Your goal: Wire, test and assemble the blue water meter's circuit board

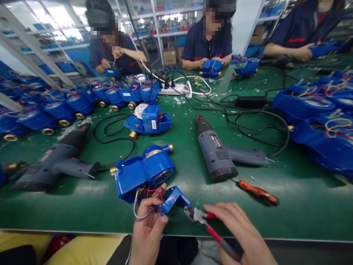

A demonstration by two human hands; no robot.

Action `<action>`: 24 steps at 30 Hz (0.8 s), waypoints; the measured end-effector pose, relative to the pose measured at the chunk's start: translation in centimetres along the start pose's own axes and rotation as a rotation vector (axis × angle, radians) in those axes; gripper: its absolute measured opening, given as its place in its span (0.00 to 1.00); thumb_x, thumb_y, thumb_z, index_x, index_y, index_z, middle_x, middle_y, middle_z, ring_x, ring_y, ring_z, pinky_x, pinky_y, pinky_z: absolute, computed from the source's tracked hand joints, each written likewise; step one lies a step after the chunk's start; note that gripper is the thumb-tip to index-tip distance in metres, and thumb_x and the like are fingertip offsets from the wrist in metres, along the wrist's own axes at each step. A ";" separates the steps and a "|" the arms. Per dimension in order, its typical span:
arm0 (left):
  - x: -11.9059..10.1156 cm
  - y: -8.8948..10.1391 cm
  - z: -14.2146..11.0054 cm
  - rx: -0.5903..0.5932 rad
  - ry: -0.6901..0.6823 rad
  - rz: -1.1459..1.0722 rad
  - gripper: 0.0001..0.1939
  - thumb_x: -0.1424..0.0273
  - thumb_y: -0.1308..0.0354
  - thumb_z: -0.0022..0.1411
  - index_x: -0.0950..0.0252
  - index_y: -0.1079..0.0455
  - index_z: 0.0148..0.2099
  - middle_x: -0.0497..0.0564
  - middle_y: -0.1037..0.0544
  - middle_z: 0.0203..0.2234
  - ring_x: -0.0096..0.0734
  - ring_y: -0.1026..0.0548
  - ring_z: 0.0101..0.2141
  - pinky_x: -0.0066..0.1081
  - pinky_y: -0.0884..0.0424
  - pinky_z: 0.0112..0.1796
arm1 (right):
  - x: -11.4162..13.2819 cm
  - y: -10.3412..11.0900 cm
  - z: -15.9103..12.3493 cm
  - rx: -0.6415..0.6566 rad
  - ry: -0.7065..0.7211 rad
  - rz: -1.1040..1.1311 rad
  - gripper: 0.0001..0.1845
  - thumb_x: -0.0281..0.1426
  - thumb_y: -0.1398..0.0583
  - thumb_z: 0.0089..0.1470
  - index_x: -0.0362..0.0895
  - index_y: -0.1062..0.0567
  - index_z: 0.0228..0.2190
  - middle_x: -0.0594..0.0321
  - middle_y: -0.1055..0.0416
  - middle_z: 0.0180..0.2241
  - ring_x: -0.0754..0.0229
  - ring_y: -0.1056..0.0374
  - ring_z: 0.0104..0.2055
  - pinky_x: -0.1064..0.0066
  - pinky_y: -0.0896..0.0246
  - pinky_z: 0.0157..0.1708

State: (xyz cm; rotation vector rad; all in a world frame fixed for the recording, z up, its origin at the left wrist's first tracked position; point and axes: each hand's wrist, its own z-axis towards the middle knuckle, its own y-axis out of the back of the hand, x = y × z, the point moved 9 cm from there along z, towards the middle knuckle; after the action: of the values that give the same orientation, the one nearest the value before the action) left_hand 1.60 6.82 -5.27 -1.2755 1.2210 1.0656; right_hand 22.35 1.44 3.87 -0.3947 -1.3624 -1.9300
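My left hand (150,224) is closed on a small blue plastic cover (173,200), pinched between thumb and fingers, with thin coloured wires (140,197) running beside the fingers. Those wires lead to a blue water meter (146,169) lying on its side just beyond, its brass ends showing. In my right hand (237,224) is a pair of pliers (212,232) with red and grey handles. The jaws are close to the right end of the blue cover; whether they touch it I cannot tell. Part of the lower handle is hidden by the palm.
Two heat guns (217,151) lie left and right of the meter. An orange screwdriver (259,193) rests at the right. Another meter (150,119), black cables and a white power strip (173,89) are behind. Rows of meters line both sides. Several co-workers sit opposite.
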 end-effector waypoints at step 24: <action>-2.7 1.1 -2.4 -0.153 -0.168 0.400 0.29 0.71 0.37 0.58 0.55 0.39 0.60 0.52 0.33 0.59 0.35 0.34 0.58 0.26 0.33 0.54 | 1.0 -1.1 -0.1 -0.126 0.057 -0.285 0.21 0.25 0.46 0.57 0.43 0.29 0.52 0.56 0.34 0.43 0.50 0.41 0.45 0.56 0.49 0.47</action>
State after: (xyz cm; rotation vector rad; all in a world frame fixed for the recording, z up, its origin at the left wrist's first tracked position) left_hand 0.14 4.75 -2.46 -1.0503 1.3147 1.5478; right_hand 20.91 1.19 3.70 -0.2106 -1.3212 -2.2498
